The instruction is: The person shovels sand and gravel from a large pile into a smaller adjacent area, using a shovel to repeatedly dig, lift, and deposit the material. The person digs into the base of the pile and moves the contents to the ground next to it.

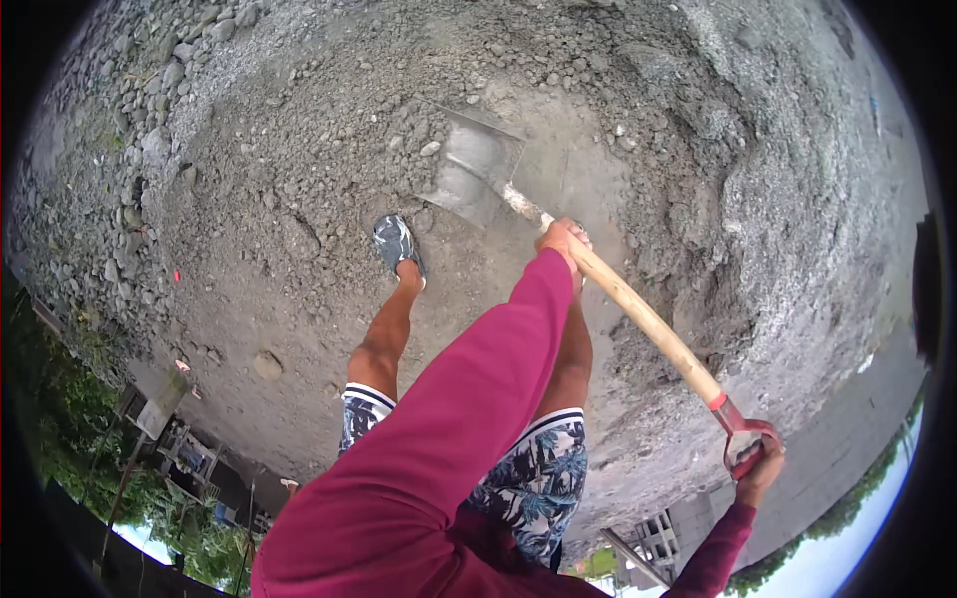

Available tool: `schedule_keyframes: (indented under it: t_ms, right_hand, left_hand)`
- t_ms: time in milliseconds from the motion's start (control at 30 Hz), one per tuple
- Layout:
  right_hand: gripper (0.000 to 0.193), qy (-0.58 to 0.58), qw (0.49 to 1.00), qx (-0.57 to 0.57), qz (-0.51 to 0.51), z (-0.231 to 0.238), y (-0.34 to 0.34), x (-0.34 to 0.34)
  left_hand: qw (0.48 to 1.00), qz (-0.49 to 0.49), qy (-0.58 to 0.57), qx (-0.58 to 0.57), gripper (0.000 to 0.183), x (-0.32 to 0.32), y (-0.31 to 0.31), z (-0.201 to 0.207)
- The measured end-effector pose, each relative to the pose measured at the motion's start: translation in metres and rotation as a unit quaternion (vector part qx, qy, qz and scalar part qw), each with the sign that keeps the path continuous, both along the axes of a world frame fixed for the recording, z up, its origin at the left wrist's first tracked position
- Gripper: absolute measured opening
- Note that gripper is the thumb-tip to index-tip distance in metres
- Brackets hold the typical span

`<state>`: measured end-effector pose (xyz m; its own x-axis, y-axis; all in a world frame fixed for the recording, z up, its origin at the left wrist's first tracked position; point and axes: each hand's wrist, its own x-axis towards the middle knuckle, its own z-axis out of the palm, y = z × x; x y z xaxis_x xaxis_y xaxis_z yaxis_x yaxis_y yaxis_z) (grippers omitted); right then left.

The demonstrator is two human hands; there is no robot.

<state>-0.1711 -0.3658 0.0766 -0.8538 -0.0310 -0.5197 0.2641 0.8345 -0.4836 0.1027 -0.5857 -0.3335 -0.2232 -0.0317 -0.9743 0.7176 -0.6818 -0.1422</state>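
Observation:
A long wooden-handled shovel (653, 324) slants across the view, its flat grey metal blade (477, 159) on the gravelly ground at the upper middle. Low on the shaft, close to the blade, my left hand (564, 241) is wrapped round the wood. At the other end my right hand (761, 470) grips the red D-shaped handle (736, 424). The blade's surface looks mostly bare, with pebbles and loose soil along its left side. My left sleeve crosses in front of my legs.
Loose gravel (289, 199) surrounds my feet, one in a grey shoe (394, 239). A rough bank of dug soil (698, 199) lies right of the blade. Larger stones (150, 110) are heaped at the upper left. Low structures (189, 458) and trees stand at the lower left.

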Motion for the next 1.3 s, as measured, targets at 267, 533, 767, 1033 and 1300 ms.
schedule_keyframes:
  t_ms: [267,533,767,1033,1300]
  right_hand:
    - [0.030,0.036,0.951,-0.068,0.299,0.041,-0.031,0.136]
    - [0.028,0.126,0.989,0.072,-0.004,0.148,0.138,-0.003]
    - [0.022,0.068,0.998,0.014,-0.006,0.042,0.031,-0.064]
    - [0.019,-0.003,0.983,-0.115,0.142,-0.076,-0.141,0.095]
    - [0.018,0.074,0.876,-0.288,0.381,-0.031,-0.055,0.128]
  left_hand:
    - [0.976,0.102,0.037,-0.190,0.016,0.161,-0.069,0.050]
    - [0.987,-0.074,0.128,0.068,0.016,-0.177,0.111,0.120]
    - [0.991,0.034,0.109,0.066,0.014,-0.153,0.010,0.034]
    - [0.990,0.026,0.024,-0.139,0.009,0.102,-0.167,-0.043]
    - [0.963,0.107,0.062,-0.238,0.016,0.165,-0.121,0.074]
